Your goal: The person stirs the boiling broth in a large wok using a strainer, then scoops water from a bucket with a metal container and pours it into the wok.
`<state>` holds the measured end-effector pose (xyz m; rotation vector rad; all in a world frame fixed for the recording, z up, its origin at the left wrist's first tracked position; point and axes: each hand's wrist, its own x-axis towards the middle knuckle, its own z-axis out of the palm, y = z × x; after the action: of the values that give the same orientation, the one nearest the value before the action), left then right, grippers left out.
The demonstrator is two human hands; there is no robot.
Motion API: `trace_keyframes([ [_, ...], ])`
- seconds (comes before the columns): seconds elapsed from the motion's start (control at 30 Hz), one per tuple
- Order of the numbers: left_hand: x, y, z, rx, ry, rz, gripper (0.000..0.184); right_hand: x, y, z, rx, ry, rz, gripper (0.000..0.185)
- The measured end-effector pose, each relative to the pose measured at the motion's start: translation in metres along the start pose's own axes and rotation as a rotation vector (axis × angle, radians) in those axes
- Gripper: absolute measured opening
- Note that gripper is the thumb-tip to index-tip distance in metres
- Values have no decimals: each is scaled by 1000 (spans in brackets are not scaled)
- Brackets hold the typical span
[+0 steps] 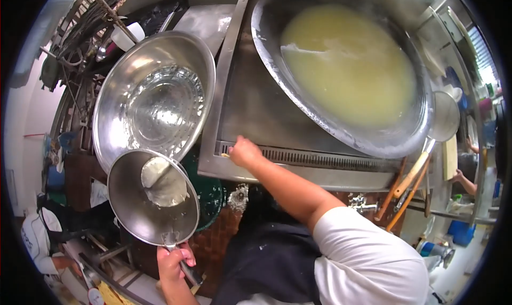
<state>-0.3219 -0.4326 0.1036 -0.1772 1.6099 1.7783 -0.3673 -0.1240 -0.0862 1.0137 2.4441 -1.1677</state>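
Note:
My left hand [176, 261] is wrapped round the handle of a metal pan [122, 198], tilted so that its inside shows some pale, whitish stuff. The pan's rim overlaps the lower edge of a wide steel bowl [114, 113] with a little clear liquid in its bottom. Over the slotted edge of the steel cooking surface [245, 107], my right hand [244, 151] is closed, with a small yellowish bit showing by its fingers. A huge metal cauldron [330, 129] of cloudy yellow liquid stands beyond it.
A round strainer [446, 115] with a wooden handle lies at the cauldron's right. Below the bowls is a green tub [207, 193]. Another person [40, 241] is at the lower left, and a co-worker's arm [468, 183] shows at the right. A white bowl [128, 36] stands upper left.

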Motion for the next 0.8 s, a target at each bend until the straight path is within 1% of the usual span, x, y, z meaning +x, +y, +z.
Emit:
trace_keyframes([
  [0.07,-6,-3,-2,3,7,10,29,4,-15,13,-20,52,-40,38],
  [0.1,-10,-5,-6,-56,14,-9,33,10,-20,15,-19,54,-46,38],
  [0.13,-14,-8,-9,-115,22,-29,37,15,-24,14,-24,-39,-113,35],
  [0.17,-18,-11,-11,-107,30,-26,37,18,-26,14,-30,-133,-180,32],
  [0.27,-30,-16,-11,-106,93,-24,37,9,-31,18,-118,-145,-224,30],
  [0.3,-33,-18,-8,-7,127,-7,30,9,-28,20,-119,-152,-225,30],
  [0.33,-36,-19,-8,-10,131,-7,30,9,-23,20,-81,-156,-295,30],
  [0.37,-37,-21,-10,-33,147,-6,30,11,-20,18,-43,-156,-366,30],
  [0.4,-39,-22,-11,-56,163,-4,30,10,-18,18,-46,-156,-371,30],
  [0.47,-43,-23,-15,-54,168,-1,29,-3,-15,17,-41,-9,-413,34],
  [0.5,-45,-22,-18,-46,170,-6,29,-10,-13,16,-39,-13,-416,34],
  [0.57,-51,-16,-20,-71,189,-14,30,-22,-8,10,-63,195,-387,38],
  [0.6,-51,-12,-22,-96,195,-21,30,-22,-3,3,-60,198,-389,38],
  [0.67,-52,-5,-29,-123,175,-8,30,-21,12,-15,-67,8,-310,38],
  [0.7,-52,-2,-33,-132,182,5,29,-13,27,-13,-38,19,-311,39],
  [0.73,-52,1,-39,-145,190,16,29,-6,41,-13,15,-14,-289,43],
  [0.8,-48,4,-52,-139,195,27,28,3,63,-22,375,22,-98,46],
])
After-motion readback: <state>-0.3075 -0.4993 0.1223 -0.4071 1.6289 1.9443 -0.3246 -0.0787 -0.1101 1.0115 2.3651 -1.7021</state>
